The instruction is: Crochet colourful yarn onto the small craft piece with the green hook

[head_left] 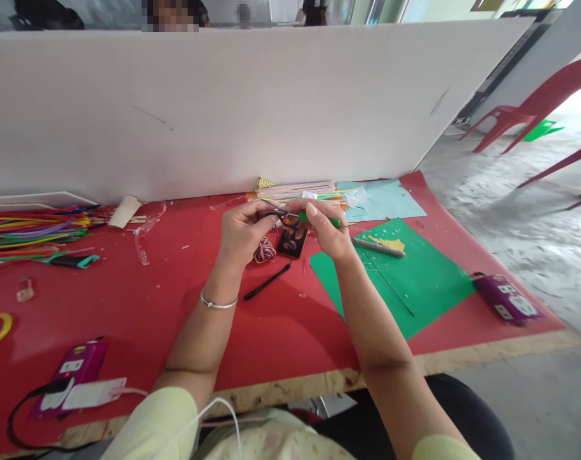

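Observation:
Above the red table my left hand [242,231] pinches dark yarn [281,213] between thumb and fingers. My right hand [332,235] grips a green-handled crochet hook [336,223], its thin shaft pointing left into the yarn. The hook's tip is too small to make out. Both hands are close together, with the yarn between them. Just below lies a multicoloured yarn ball [264,251], beside a dark phone-like rectangle [293,244]. A black pen-like stick [267,282] rests nearer my body.
Colourful craft stems [36,233] and a cutter [73,260] lie left. A green sheet [400,287] bears a grey stick [381,247]. Purple boxes [505,298] and a cabled power bank [82,364] sit near the front edge. A white partition [223,108] stands behind.

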{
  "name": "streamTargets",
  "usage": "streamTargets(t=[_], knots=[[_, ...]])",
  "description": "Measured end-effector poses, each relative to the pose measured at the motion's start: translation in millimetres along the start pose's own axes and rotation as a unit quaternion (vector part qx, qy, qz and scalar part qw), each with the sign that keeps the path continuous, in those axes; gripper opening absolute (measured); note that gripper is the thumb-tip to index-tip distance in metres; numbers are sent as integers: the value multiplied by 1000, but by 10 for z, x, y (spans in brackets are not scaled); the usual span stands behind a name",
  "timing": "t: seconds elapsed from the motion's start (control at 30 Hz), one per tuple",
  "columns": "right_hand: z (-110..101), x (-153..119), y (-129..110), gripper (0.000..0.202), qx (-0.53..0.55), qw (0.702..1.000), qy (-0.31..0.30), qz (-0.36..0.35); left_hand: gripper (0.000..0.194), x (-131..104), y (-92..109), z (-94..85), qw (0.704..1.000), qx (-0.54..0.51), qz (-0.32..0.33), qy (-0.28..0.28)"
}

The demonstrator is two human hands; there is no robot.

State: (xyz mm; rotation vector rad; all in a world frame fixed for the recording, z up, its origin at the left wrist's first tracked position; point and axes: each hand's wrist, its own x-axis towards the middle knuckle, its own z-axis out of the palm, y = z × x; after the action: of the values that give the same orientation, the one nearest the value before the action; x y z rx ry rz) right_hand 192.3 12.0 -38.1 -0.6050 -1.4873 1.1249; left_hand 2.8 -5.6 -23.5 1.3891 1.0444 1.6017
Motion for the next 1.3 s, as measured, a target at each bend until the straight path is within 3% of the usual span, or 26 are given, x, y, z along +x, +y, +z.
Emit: streamTargets(t=[0.2,0.47,0.87,1.03,1.17,1.3], knots=[[-31,-8,21,45,47,999,-26,3,15,6,26,16,999,-35,-15,7],[18,-7,-132,48,-63,996,-21,-60,19,7,-13,1,1000,-11,-8,15],[51,-30,-148,43,-123,985,-42,-114,13,17,-151,-49,998,36,53,18],[94,-16,-68,35,-197,959,-52,-199,20,21,-131,-44,997,44,48,39],[203,-4,97,30,-245,919,-15,-308,28,21,-135,13,997,2,27,67],[285,-18,258,10,-287,895,92,-328,33,3,-100,134,991,-83,-3,101]])
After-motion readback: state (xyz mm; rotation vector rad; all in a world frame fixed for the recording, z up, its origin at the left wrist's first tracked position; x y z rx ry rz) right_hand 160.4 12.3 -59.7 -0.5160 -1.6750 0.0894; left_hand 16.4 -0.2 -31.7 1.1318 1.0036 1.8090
